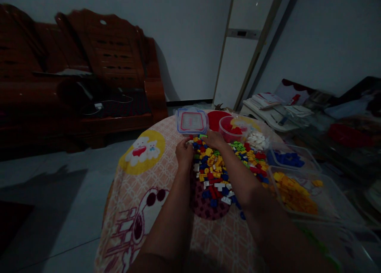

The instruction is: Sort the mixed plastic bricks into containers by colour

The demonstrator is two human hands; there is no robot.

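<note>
A heap of mixed toy building bricks (pixel 212 173), in yellow, red, blue, white and green, spreads over the round table. At its far left edge is my left hand (pixel 184 152), fingers curled together; whatever is between them is too small to make out. My right hand (pixel 215 140) reaches over the far side of the heap, its fingertips closed at a light green brick (pixel 203 136). Just beyond both hands lies a clear plastic lid (pixel 192 122) with a blue rim.
A round tub (pixel 232 130) holds red bricks, with a bag of white bricks (pixel 256 140) beside it. Along the right stand clear boxes with blue bricks (pixel 288 159) and yellow bricks (pixel 296 193). A patterned cloth (pixel 175 185) covers the table. A wooden bench (pixel 110 62) stands behind left.
</note>
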